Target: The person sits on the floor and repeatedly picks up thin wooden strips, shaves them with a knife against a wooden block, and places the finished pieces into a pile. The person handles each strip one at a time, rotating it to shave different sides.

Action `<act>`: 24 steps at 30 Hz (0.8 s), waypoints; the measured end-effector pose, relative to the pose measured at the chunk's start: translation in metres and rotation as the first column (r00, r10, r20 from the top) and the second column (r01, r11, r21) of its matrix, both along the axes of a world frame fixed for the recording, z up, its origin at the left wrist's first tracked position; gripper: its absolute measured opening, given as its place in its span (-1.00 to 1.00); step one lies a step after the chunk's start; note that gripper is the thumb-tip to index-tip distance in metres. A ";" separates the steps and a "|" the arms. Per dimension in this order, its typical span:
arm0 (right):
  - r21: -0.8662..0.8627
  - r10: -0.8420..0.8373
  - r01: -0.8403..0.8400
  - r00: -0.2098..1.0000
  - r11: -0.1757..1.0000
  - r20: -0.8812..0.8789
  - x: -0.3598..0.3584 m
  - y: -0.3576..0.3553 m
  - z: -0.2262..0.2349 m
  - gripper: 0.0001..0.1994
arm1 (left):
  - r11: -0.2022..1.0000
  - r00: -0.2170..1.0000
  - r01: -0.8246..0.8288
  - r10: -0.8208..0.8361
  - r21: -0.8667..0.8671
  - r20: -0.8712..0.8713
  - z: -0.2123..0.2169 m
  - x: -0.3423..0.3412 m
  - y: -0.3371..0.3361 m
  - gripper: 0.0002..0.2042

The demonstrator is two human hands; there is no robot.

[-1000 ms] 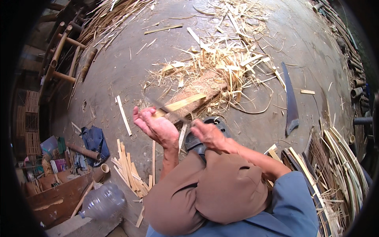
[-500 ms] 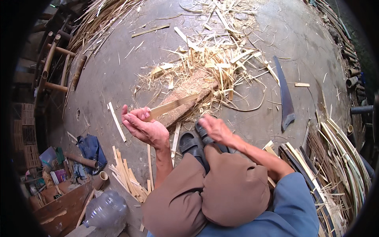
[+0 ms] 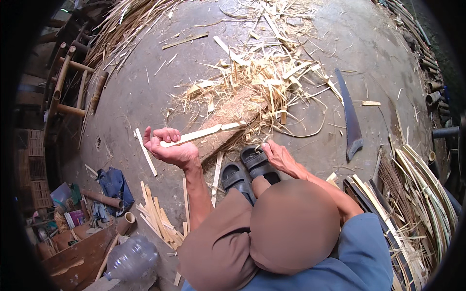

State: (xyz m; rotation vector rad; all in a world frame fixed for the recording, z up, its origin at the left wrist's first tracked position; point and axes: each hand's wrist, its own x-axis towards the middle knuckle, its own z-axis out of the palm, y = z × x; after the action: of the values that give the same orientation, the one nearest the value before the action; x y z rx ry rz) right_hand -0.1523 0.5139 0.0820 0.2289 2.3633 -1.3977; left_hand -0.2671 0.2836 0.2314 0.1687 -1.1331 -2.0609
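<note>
My left hand [image 3: 171, 149], palm turned up, is closed round one end of a pale split-bamboo strip [image 3: 201, 132]. The strip points to the right, and its far end lies over a brown wooden block [image 3: 224, 116]. A notch or raised bit shows partway along the strip. To the right, my right hand [image 3: 280, 157] is closed beside my dark sandal [image 3: 257, 157]. Something thin seems to stick out from its fingers, too small to name. Curled bamboo shavings [image 3: 262, 77] cover the far end of the block.
A handsaw [image 3: 350, 114] lies on the floor to the right. Bundled bamboo strips [image 3: 420, 194] stand at the right edge. Short bamboo slats [image 3: 158, 216], a clear plastic bottle [image 3: 131, 257] and a blue cloth [image 3: 115, 184] are at the lower left. A bamboo frame [image 3: 63, 82] stands far left.
The strip has rolled in my left hand, now showing a paler face and the notch. My right hand has shifted slightly right and is no longer blurred. My right knee has moved a little.
</note>
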 end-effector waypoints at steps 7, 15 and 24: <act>-0.292 0.120 -0.237 0.921 0.927 -0.370 -0.013 -0.051 0.129 -0.66 | 0.838 0.967 -0.237 0.250 -0.492 -0.041 0.007 0.007 0.028 -0.79; -0.148 0.189 -0.213 0.969 0.966 -0.161 -0.030 -0.050 0.070 -0.66 | 0.845 0.974 -0.177 0.225 -0.505 0.036 0.006 0.024 0.032 -0.69; -0.119 0.175 -0.249 0.883 0.961 -0.435 -0.022 -0.052 0.044 -0.73 | 0.714 0.955 -0.229 0.297 -0.662 -0.010 0.014 0.028 0.039 -0.64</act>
State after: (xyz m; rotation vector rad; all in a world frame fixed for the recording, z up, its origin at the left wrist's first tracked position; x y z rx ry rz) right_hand -0.1741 0.4622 0.1262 -0.4145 2.4769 -1.6592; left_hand -0.2390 0.3230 0.2458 0.0726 -1.7225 -1.3078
